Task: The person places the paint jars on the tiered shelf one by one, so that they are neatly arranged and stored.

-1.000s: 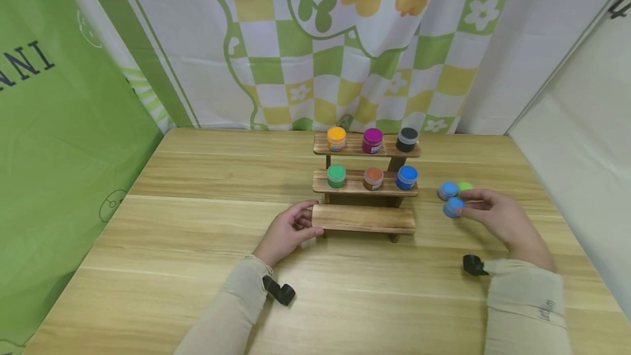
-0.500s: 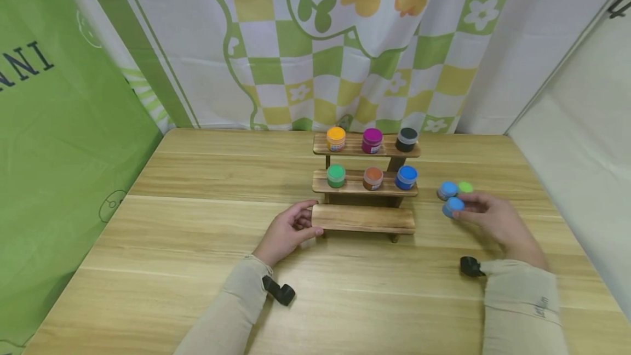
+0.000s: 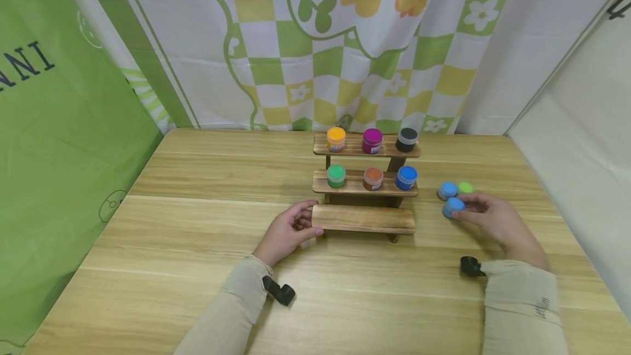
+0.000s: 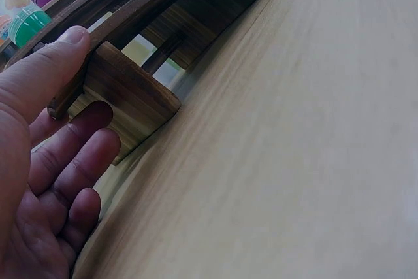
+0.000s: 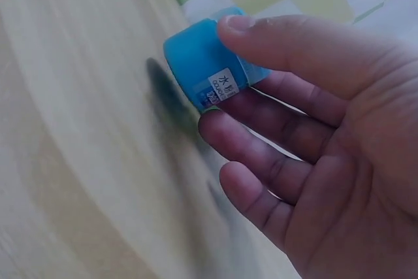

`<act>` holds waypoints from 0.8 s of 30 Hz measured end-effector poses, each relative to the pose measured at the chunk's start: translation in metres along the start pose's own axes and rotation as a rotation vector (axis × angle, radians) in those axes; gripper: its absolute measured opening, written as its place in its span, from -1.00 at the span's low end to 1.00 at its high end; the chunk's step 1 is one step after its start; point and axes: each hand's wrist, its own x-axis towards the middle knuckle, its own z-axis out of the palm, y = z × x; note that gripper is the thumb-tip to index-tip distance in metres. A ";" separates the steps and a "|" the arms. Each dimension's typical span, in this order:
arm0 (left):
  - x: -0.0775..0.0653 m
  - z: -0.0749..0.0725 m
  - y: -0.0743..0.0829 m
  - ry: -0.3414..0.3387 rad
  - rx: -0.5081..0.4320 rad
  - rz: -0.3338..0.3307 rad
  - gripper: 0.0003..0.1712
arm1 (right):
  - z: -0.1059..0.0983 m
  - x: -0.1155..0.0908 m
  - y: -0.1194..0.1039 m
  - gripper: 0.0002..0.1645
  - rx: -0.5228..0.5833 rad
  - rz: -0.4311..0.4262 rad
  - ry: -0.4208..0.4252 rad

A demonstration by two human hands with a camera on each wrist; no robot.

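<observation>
My right hand (image 3: 493,221) pinches a light blue paint jar (image 5: 199,63) between thumb and fingers; in the right wrist view it tilts, with a small white label on its side. Behind it in the head view are another light blue paint jar (image 3: 447,190) and a light green one (image 3: 465,187), partly hidden. A three-step wooden rack (image 3: 365,218) stands at centre, and my left hand (image 3: 291,229) grips the left end of its lowest step, thumb on the front edge (image 4: 124,21). Nothing sits on that step.
The middle step holds green (image 3: 336,176), brown (image 3: 373,178) and dark blue (image 3: 406,177) jars. Yellow-orange (image 3: 336,139), purple (image 3: 372,141) and black (image 3: 406,139) jars stand on the top step. A checked curtain (image 3: 305,59) hangs behind the wooden table (image 3: 197,179).
My right hand has shifted slightly left at the light blue jar, showing more of the light green jar behind. The left hand and the rack have stayed in place.
</observation>
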 end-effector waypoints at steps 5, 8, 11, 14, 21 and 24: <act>0.000 0.000 0.000 0.001 -0.001 -0.003 -0.24 | -0.004 -0.002 -0.005 -0.03 -0.029 -0.015 0.006; 0.000 0.000 0.000 0.004 0.000 -0.005 -0.24 | -0.006 -0.004 -0.010 -0.03 -0.027 -0.025 0.005; 0.000 0.000 0.000 0.007 0.001 -0.006 -0.24 | -0.008 -0.006 -0.017 -0.06 -0.033 -0.046 0.012; 0.000 0.000 0.000 0.008 0.003 -0.006 -0.24 | -0.009 -0.008 -0.024 -0.10 -0.043 -0.069 0.019; 0.000 0.000 -0.001 0.003 0.001 -0.002 -0.24 | -0.010 -0.012 -0.039 -0.16 -0.044 -0.108 0.043; 0.000 0.000 -0.001 0.001 0.001 0.000 -0.24 | -0.009 -0.015 -0.047 -0.17 -0.040 -0.117 0.054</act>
